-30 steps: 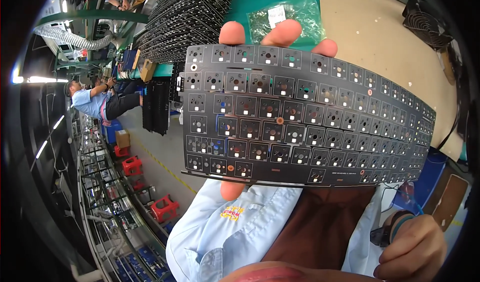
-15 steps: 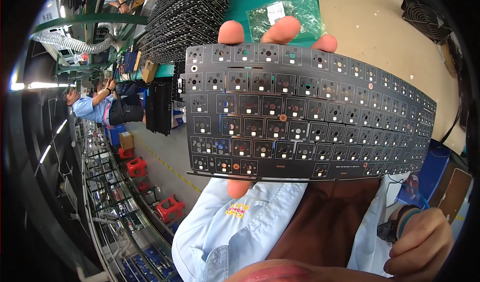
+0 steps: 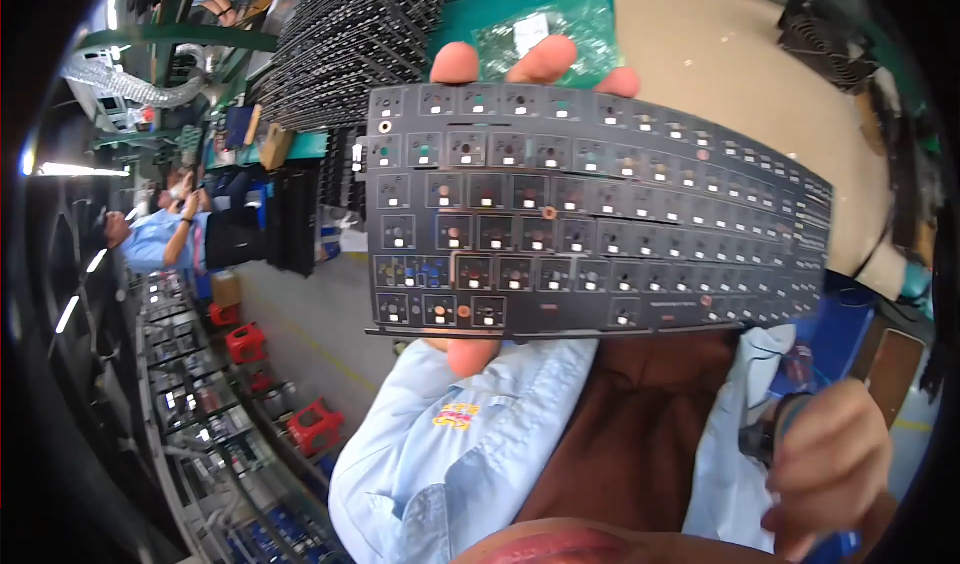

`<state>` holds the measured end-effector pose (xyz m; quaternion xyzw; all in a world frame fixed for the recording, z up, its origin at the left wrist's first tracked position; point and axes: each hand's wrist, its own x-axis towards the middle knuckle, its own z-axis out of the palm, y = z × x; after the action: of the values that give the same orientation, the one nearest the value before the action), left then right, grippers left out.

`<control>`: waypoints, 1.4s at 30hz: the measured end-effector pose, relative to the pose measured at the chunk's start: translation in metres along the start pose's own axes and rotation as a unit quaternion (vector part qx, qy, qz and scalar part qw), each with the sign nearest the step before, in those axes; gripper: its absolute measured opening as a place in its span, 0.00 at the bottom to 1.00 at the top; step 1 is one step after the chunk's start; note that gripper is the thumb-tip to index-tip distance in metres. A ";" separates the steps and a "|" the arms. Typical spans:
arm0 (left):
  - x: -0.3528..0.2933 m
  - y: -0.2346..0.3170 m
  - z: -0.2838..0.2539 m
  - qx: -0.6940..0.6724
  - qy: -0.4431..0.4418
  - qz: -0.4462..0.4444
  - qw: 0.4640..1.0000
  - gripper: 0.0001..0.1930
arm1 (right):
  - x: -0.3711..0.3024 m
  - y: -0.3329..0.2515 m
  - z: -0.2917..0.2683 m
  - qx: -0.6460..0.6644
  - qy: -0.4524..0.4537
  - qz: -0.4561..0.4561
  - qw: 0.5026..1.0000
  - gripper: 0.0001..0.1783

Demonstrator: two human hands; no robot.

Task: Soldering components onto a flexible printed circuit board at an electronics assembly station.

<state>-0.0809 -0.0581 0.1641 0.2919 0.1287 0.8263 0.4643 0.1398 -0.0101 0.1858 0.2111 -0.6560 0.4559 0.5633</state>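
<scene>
Here my left hand (image 3: 520, 64) holds the black board (image 3: 590, 219) up before the camera, fingertips over its top edge, thumb below; the board hides the palm. My right hand (image 3: 830, 464), low right, is fisted around something dark I can't identify.

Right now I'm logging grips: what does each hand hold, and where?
Left hand pinches the black keyboard circuit board by its left end, top and bottom edges. Right hand grips a dark handle.
</scene>
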 end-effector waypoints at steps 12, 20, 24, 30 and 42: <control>0.004 0.006 -0.048 0.379 -0.317 0.188 0.849 0.68 | -0.080 -0.019 0.031 -0.253 0.081 0.435 0.860 0.25; 0.004 -0.018 -0.025 0.625 -0.297 0.326 0.644 0.61 | -0.048 -0.006 0.032 -0.318 -0.001 0.372 0.872 0.24; 0.008 -0.031 -0.024 0.648 -0.294 0.343 0.614 0.59 | -0.047 -0.004 0.023 -0.387 0.003 0.324 0.863 0.19; 0.000 -0.051 -0.017 0.676 -0.286 0.291 0.613 0.60 | -0.050 0.000 0.014 -0.358 0.088 0.296 0.881 0.13; -0.011 -0.048 0.000 0.696 -0.359 0.140 0.605 0.61 | -0.051 0.009 -0.019 -0.429 0.019 0.140 0.892 0.09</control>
<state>-0.0431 -0.0417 0.1363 0.8148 0.4458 0.3706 0.0084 0.1572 -0.0014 0.1341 -0.1540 -0.7995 0.2088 0.5417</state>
